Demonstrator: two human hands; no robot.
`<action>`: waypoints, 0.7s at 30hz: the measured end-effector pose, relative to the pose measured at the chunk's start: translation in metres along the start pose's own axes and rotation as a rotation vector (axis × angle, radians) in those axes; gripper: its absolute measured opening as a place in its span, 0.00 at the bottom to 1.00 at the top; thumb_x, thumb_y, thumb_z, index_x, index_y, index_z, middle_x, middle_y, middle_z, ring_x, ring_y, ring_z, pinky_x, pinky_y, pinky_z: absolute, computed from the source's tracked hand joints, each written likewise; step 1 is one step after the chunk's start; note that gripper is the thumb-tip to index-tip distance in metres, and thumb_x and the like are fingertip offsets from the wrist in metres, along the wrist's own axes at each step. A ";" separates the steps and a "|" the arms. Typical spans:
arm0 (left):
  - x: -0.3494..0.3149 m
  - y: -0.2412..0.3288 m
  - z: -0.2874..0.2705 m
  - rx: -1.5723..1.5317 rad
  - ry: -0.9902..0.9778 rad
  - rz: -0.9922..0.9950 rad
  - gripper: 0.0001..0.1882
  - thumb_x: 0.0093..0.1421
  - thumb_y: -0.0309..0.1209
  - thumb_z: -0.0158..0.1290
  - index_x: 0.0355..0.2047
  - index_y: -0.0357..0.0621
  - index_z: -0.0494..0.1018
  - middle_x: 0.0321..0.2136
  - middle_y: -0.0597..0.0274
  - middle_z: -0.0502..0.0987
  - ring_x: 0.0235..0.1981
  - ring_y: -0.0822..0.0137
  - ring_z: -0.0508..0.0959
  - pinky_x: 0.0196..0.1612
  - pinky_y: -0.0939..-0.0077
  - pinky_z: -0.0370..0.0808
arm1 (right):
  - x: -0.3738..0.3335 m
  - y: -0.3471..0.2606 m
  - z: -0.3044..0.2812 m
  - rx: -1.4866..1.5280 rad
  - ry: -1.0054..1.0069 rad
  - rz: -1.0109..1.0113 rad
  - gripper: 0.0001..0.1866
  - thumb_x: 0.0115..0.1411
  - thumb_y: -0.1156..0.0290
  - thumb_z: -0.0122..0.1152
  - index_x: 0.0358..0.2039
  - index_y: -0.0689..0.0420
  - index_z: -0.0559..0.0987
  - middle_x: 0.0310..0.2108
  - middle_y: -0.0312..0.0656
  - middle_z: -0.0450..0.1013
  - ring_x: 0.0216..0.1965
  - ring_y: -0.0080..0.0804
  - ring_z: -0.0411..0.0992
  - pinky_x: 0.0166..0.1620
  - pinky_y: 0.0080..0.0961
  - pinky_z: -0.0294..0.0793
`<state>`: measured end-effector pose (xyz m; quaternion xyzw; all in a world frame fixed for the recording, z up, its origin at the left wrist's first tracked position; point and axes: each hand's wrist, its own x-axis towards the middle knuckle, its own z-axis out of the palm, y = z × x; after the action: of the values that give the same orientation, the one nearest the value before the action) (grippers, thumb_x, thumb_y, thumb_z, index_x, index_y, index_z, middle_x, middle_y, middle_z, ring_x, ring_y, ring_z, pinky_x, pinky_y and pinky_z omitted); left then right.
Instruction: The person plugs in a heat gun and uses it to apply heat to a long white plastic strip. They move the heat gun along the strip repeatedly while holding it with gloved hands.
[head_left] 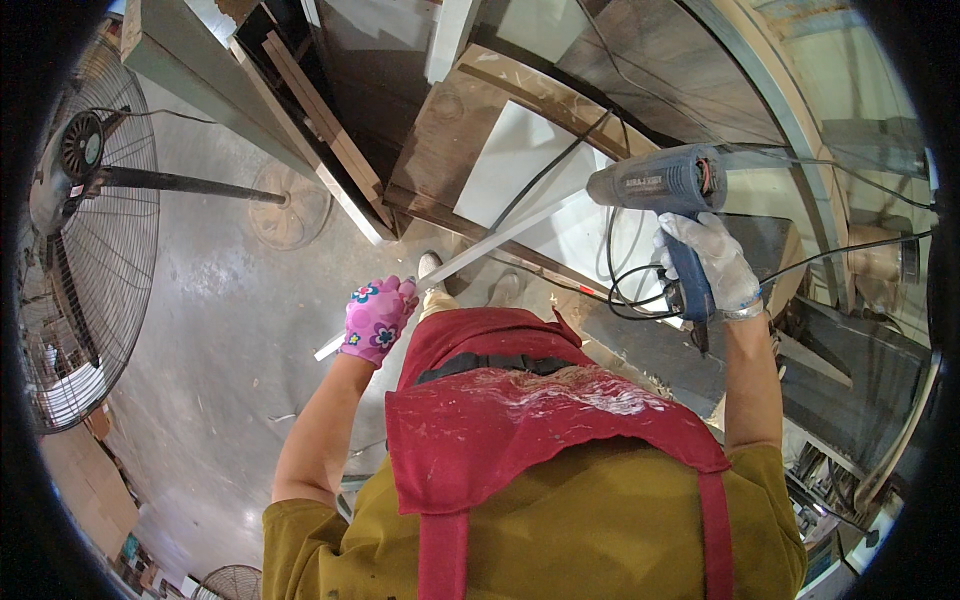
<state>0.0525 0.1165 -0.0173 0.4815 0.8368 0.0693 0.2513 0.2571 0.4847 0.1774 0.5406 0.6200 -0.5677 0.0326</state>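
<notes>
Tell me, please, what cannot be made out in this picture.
In the head view:
Pale strip: the stretch inside the left hand, hidden by that hand.
Right hand: part of its fingers, hidden by the blue tool.
Standing fan: its outer side, cut off by the left rim.
Small fan: its lower part, cut off by the bottom edge.

The scene is lit moderately brightly, and a patchy sheen is reflected from the smooth grey concrete floor (215, 330), while deep shadow is cast beside the long brown wooden strips (326, 132). The blue pistol-shaped plastic heat gun (650, 181) is rendered fairly sharply. Straight edges are bowed toward the rim, where the round view is bordered by black.
</notes>
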 end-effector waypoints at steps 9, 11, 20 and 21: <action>0.001 -0.001 0.002 0.001 0.026 0.003 0.14 0.60 0.40 0.53 0.45 0.53 0.76 0.35 0.59 0.76 0.36 0.54 0.77 0.35 0.57 0.76 | 0.002 -0.010 -0.013 0.058 -0.004 -0.083 0.21 0.58 0.54 0.65 0.43 0.57 0.77 0.30 0.35 0.75 0.26 0.21 0.72 0.30 0.20 0.73; 0.001 -0.001 0.002 0.005 0.024 0.003 0.14 0.60 0.40 0.53 0.45 0.53 0.76 0.34 0.58 0.76 0.36 0.54 0.78 0.35 0.57 0.76 | 0.006 -0.008 -0.017 0.047 0.020 -0.076 0.20 0.58 0.54 0.65 0.43 0.56 0.77 0.30 0.35 0.75 0.26 0.21 0.72 0.30 0.19 0.74; 0.001 0.002 0.000 0.012 0.015 -0.006 0.14 0.61 0.41 0.52 0.44 0.53 0.76 0.35 0.58 0.77 0.37 0.54 0.78 0.35 0.57 0.76 | 0.013 -0.002 -0.031 0.059 0.034 -0.067 0.19 0.58 0.54 0.66 0.42 0.55 0.79 0.30 0.35 0.77 0.26 0.21 0.74 0.29 0.19 0.74; 0.002 0.002 -0.001 0.011 0.013 -0.008 0.14 0.61 0.41 0.52 0.44 0.53 0.76 0.35 0.58 0.77 0.37 0.54 0.78 0.35 0.57 0.76 | 0.014 -0.002 -0.033 0.090 0.015 -0.075 0.20 0.58 0.54 0.67 0.43 0.56 0.80 0.30 0.36 0.77 0.26 0.21 0.74 0.29 0.19 0.74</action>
<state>0.0532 0.1192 -0.0164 0.4788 0.8408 0.0667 0.2434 0.2688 0.5179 0.1811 0.5222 0.6139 -0.5917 -0.0175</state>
